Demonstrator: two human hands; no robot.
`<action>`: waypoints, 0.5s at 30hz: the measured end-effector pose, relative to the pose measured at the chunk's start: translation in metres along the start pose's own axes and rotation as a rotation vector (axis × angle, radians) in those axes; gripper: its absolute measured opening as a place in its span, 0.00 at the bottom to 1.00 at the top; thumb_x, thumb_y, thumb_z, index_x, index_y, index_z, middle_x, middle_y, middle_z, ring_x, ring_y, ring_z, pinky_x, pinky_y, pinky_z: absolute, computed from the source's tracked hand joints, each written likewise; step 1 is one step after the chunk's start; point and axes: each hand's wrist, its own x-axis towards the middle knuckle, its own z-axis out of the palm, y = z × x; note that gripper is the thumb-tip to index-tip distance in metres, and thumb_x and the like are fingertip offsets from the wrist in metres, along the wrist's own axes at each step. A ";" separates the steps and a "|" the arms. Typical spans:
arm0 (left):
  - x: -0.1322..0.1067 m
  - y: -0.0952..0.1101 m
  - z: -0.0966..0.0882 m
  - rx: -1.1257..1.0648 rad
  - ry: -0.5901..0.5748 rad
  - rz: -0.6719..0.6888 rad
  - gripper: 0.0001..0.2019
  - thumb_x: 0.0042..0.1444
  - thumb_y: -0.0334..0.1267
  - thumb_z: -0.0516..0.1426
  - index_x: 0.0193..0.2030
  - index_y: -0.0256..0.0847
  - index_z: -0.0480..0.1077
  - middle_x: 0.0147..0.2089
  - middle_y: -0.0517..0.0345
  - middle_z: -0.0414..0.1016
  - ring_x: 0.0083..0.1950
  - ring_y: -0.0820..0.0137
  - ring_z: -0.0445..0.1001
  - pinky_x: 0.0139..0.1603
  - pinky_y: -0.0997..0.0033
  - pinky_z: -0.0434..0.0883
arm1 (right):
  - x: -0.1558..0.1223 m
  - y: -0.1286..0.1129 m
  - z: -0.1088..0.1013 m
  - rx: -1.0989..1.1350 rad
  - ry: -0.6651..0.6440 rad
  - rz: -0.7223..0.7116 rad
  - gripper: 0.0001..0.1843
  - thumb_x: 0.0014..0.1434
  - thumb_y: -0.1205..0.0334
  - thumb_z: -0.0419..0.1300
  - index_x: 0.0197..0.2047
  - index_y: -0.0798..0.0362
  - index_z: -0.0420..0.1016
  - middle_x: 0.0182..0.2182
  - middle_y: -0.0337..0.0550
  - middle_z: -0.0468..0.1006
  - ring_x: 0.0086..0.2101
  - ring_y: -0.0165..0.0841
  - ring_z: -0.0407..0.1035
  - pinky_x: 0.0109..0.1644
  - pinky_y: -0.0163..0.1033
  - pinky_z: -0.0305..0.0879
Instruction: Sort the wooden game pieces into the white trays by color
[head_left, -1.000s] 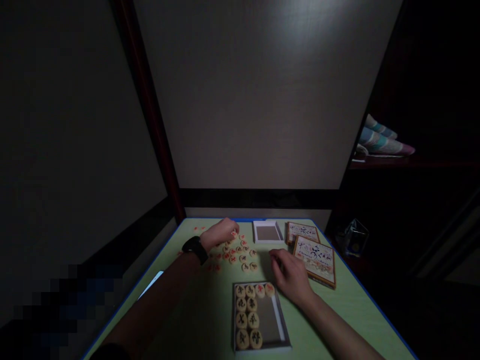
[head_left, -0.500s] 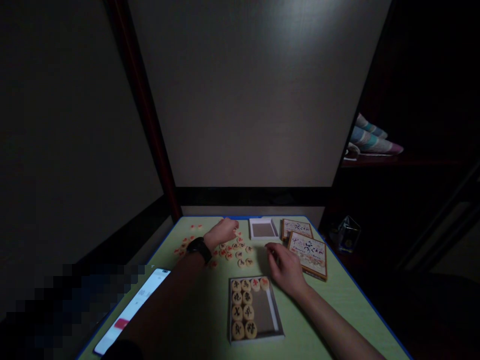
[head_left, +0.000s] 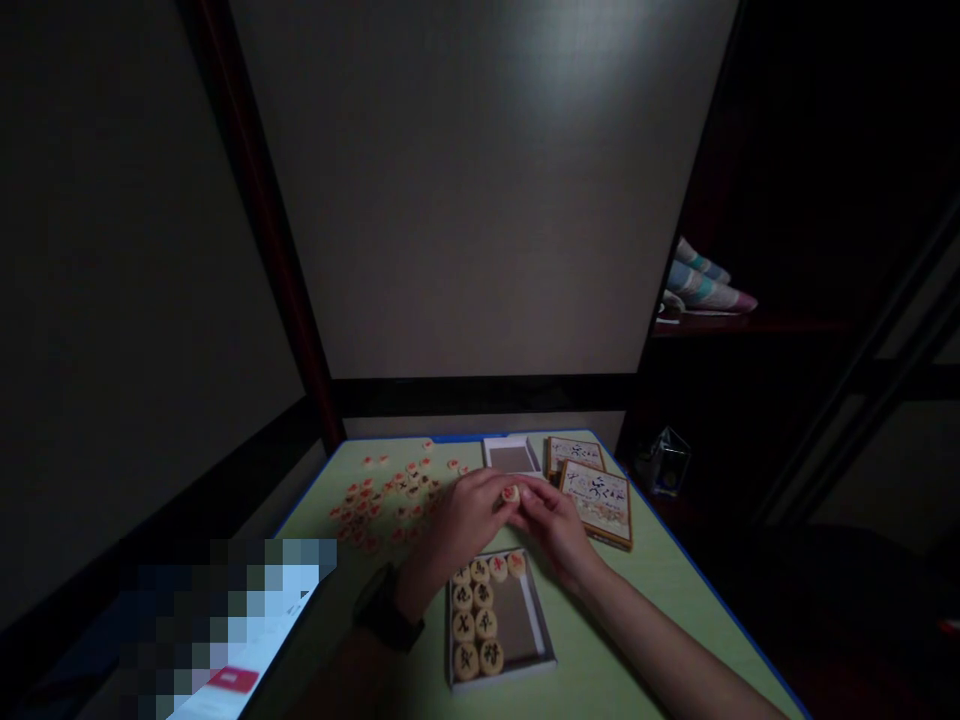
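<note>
From the right hand (head_left: 559,530), loose pieces (head_left: 382,495) crowd 10 o'clock, box lids (head_left: 600,495) block 2 o'clock, the tray (head_left: 517,625) lies at 7; bare table (head_left: 660,600) opens at 4.

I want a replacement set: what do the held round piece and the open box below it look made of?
The round piece held between left hand and right hand looks like pale wood, possibly plastic: matte cream face, red painted character. The box looks like thin white cardboard: slim straight walls, grey-brown floor. Dim light leaves both open.
</note>
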 end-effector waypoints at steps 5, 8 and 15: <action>-0.013 -0.012 0.002 -0.106 0.185 -0.042 0.10 0.56 0.29 0.61 0.44 0.42 0.79 0.43 0.55 0.82 0.43 0.68 0.79 0.48 0.70 0.77 | 0.000 -0.004 -0.006 0.124 -0.044 0.072 0.19 0.47 0.59 0.76 0.42 0.56 0.81 0.37 0.48 0.84 0.35 0.33 0.79 0.45 0.39 0.76; -0.017 -0.022 0.001 -0.192 0.227 -0.131 0.10 0.54 0.28 0.63 0.42 0.42 0.79 0.44 0.54 0.81 0.41 0.68 0.79 0.44 0.72 0.77 | 0.002 -0.005 -0.009 0.129 -0.060 0.110 0.20 0.47 0.61 0.76 0.43 0.56 0.81 0.38 0.50 0.84 0.35 0.33 0.79 0.40 0.36 0.77; -0.020 -0.019 -0.001 -0.283 -0.006 -0.236 0.13 0.48 0.28 0.64 0.42 0.44 0.79 0.41 0.58 0.79 0.34 0.72 0.73 0.37 0.73 0.73 | 0.002 -0.009 -0.012 0.032 -0.014 0.121 0.20 0.46 0.59 0.76 0.42 0.56 0.81 0.34 0.45 0.83 0.32 0.31 0.77 0.37 0.35 0.74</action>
